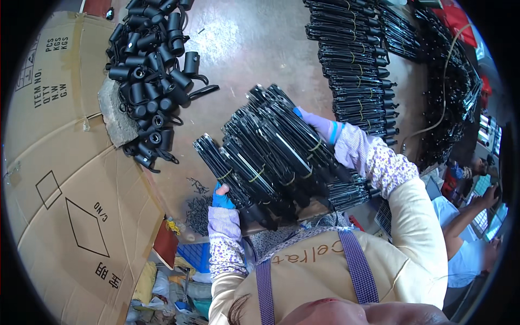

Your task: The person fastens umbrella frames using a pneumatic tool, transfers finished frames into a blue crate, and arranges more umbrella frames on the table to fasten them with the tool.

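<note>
A stack of several bundles of black folded umbrella frames (271, 146), each tied with a yellow band, is held between my two hands in front of my chest. My left hand (221, 197), partly in blue covering with a bare thumb tip showing, grips the stack's near left side. At its far right side, my right hand (318, 124), in a lavender glove with blue fingertips, presses inward; its fingers are partly hidden by the frames. The black lower ends of the frames point toward my apron. Another banded bundle (349, 193) lies beneath at the right, by the table's near edge.
Black handles with wrist straps (157, 81) lie heaped at the far left, beside a grey block (118, 116) and a large cardboard box (54, 162). Rows of banded frames (355, 70) line the right; loose dark pieces (449, 92) pile beyond. Small pins (199, 214) lie near left. A co-worker (460, 233) is at right.
</note>
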Demonstrator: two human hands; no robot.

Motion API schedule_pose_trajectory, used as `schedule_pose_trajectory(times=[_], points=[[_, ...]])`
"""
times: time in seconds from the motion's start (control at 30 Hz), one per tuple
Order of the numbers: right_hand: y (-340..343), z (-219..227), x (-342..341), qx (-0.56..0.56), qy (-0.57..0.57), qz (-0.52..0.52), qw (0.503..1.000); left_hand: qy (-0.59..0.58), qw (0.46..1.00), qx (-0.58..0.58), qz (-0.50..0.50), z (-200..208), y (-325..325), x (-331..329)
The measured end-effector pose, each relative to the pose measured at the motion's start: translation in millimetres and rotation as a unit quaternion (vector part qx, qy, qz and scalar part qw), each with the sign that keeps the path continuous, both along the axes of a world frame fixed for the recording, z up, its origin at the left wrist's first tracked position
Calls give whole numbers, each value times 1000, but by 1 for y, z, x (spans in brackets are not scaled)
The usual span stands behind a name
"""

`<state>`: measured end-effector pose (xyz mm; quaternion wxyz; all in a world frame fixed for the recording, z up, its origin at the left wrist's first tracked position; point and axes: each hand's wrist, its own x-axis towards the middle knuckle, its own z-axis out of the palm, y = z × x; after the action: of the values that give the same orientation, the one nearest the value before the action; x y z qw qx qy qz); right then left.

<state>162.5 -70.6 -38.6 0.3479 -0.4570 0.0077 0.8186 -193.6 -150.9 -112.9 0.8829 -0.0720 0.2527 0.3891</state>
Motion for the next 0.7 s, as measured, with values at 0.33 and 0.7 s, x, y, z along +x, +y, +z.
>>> schedule_pose_trajectory(times=[0.33, 0.7], points=[[-69, 21, -10, -44, -20, 0, 999, -12, 992, -114, -52, 36, -42, -10], [-67, 34, 4, -71, 16, -13, 997, 13, 992, -111, -53, 68, -14, 7]])
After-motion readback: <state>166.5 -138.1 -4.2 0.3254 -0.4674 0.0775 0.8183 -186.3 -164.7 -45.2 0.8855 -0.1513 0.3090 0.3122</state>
